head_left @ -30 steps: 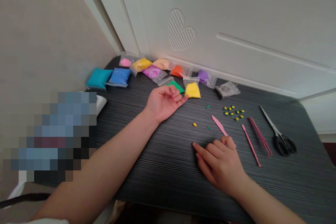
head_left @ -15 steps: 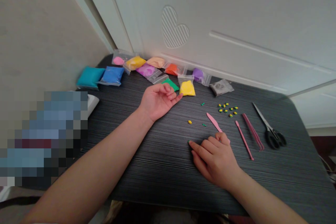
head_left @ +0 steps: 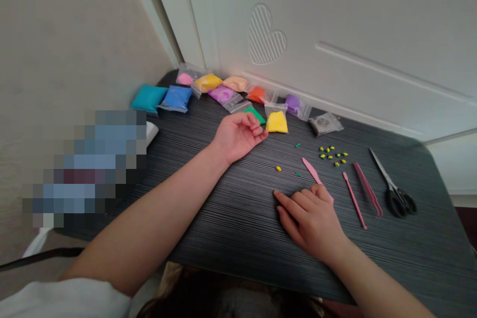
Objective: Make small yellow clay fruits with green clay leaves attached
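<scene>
My left hand (head_left: 240,136) is raised over the table, palm turned up, its fingers loosely curled and nothing visible in them. It is closest to the green clay packet (head_left: 256,115) and the yellow clay packet (head_left: 277,121). My right hand (head_left: 315,218) rests palm down with the index fingertip on the tabletop and the thumb a little apart from it. What lies under that fingertip is hidden. A pink plastic knife (head_left: 311,170) runs partly beneath this hand's knuckles. Just beyond the fingertip lie a small yellow clay bead (head_left: 278,169) and thin green clay bits (head_left: 298,174).
Several green-and-yellow clay pieces (head_left: 330,156) sit on the right. Beside them lie a pink stick tool (head_left: 355,201), pink tweezers (head_left: 368,190) and black-handled scissors (head_left: 389,184). Bagged clay lines the back edge, including a blue packet (head_left: 176,98). A white panel (head_left: 335,5) stands behind.
The camera view has shifted, so everything appears farther right. My right index finger has slid slightly forward; the green bit seen at its tip is no longer visible. My left hand holds its pose.
</scene>
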The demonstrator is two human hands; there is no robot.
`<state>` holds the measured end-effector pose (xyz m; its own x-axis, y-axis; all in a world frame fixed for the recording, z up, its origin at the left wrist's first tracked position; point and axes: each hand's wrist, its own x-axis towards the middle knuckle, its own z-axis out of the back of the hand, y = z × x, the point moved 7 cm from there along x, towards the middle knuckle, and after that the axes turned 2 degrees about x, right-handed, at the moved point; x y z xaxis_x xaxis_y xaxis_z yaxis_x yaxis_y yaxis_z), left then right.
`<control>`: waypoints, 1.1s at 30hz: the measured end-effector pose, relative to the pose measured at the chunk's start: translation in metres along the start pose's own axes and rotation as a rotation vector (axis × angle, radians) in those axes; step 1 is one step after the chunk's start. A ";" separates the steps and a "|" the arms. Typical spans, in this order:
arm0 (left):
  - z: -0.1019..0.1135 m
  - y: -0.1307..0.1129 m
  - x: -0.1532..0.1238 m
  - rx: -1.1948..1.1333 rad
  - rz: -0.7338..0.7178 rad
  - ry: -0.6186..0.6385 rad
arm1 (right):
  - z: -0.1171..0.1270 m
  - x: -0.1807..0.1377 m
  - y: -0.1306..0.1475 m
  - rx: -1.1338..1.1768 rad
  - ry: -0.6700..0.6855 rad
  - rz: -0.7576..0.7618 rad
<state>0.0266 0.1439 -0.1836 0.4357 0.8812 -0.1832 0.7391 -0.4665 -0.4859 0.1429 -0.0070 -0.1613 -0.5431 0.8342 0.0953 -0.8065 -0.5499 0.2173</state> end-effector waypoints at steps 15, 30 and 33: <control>-0.001 0.000 0.002 0.062 -0.018 0.078 | 0.001 0.002 -0.001 -0.010 0.018 -0.019; -0.002 0.000 0.002 0.060 -0.013 0.123 | 0.003 0.002 0.000 0.009 0.001 -0.016; -0.002 0.001 0.001 0.057 -0.012 0.117 | 0.005 -0.001 -0.001 0.042 -0.021 -0.012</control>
<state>0.0288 0.1446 -0.1826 0.4869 0.8700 -0.0778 0.7154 -0.4483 -0.5360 0.1457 -0.0071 -0.1566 -0.5277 0.8419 0.1127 -0.8023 -0.5376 0.2593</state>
